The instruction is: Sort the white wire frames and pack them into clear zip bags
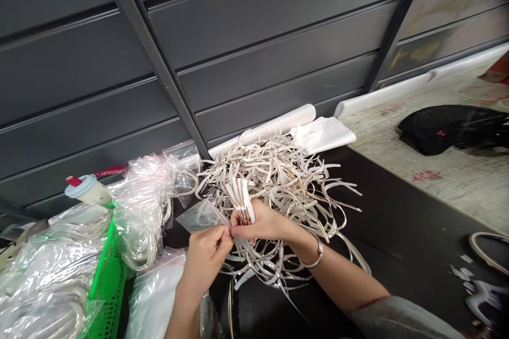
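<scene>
Pinching clear bag [202, 216] at twelve o'clock of left hand [203, 250], likely steadying edge; gripping bunched strips [240, 196] in right hand [262, 221], apparently keeping them together. Loose heap [278, 169] at one o'clock, probably for easy reach.

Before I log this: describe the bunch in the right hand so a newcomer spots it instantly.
Start at the dark panelled wall and drop to the big heap of curved, shiny strips on the black surface. Over the heap's left part, the right hand grips the bunch. Unlike the tangled heap, its strips lie neatly side by side.
</scene>
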The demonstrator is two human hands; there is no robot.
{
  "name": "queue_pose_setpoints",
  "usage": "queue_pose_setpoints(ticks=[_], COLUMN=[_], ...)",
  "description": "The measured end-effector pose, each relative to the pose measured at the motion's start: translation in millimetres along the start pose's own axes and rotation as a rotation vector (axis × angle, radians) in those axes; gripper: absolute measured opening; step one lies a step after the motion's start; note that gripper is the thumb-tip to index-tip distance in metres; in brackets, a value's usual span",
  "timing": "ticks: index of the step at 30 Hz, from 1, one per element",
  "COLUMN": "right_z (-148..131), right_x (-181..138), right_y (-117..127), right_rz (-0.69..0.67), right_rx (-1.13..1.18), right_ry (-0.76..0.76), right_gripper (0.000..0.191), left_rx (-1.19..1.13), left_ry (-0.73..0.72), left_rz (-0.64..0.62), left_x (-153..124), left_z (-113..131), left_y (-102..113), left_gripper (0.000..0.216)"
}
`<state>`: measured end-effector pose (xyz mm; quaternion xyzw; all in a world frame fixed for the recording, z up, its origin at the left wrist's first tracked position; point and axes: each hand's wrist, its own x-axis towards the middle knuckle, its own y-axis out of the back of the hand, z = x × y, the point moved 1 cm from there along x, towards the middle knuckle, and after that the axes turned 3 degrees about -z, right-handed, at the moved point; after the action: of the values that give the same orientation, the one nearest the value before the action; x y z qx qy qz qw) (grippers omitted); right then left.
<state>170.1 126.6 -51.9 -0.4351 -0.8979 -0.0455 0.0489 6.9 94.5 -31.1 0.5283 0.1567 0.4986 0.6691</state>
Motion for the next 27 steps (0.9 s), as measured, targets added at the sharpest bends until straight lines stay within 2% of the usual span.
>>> queue_pose_setpoints(ticks=[5, 10, 16, 22, 27], right_z=[-5, -10, -17, -15, -20], right_x=[-3, -4, -6, -6, -9], right_y=[-3, -4, -6, -2, 5], right_rz=[0.127, 0.116, 0.092, 0.129, 0.215], right_rx=[-0.254, -0.312, -0.379, -0.302, -0.318], right_ry=[0.030, 0.069, 0.112, 0.092, 0.143], right_gripper=[0.007, 0.005, 0.009, 0.009, 0.007], left_rx=[0.004, -0.138, -0.183, -0.147, -0.243], left_ry=[-0.004, 0.076, 0.142, 0.123, 0.273], left_rz=[0.005, -0.041, -0.093, -0.052, 0.081], left_x=[1, 2, 2, 3, 2], left_z=[2, 3, 2, -3, -10], left_y=[-2, -3, -3, 2, 8], left_gripper=[0.035, 0.036, 0.041, 0.039, 0.016])
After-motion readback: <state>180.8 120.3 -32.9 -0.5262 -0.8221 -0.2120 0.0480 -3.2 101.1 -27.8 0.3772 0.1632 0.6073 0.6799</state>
